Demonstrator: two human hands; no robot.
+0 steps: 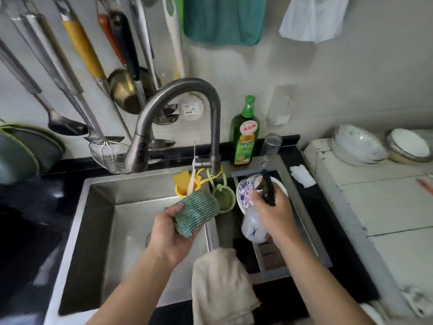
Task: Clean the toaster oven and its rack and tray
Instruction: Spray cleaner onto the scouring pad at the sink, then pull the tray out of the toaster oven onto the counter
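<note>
Far left of frame: stacked green-rimmed plates (25,148), standing on edge. Above them, upper left, ladles and a wire skimmer (107,153) hang on the wall.

Lower left to centre: the large steel sink basin (98,207). It holds no dishes that I can see; its drain is partly hidden behind my left hand. The faucet (178,113) arches over its back rim.

Centre: my left hand (171,235), palm up over the basin. Fingers curled, thumb on top, pinching a green striped scrubbing sponge (196,214) by its near end. The sponge's far end sticks out toward the faucet base.

Just behind the sponge: a yellow holder (181,181) and a small green cup (223,199) hang from the faucet. Contents too blurred to name.

Bottom centre: a beige cloth (220,285) draped over the divider between the basins.

Right of centre: the smaller basin (302,219), holding a blue-patterned plate (243,193) propped on edge and a pale bowl (254,228) below it. My right hand (271,207) is over these, fingers wrapped round a dark handle (268,186) pointing up and away; what the handle belongs to I cannot tell.

Behind: green dish soap bottle (244,134) and a clear glass (271,144) on the sink's back ledge.

Far right: stacked white bowls (358,146) on the counter.

Toaster oven, rack, tray: none in view.
</note>
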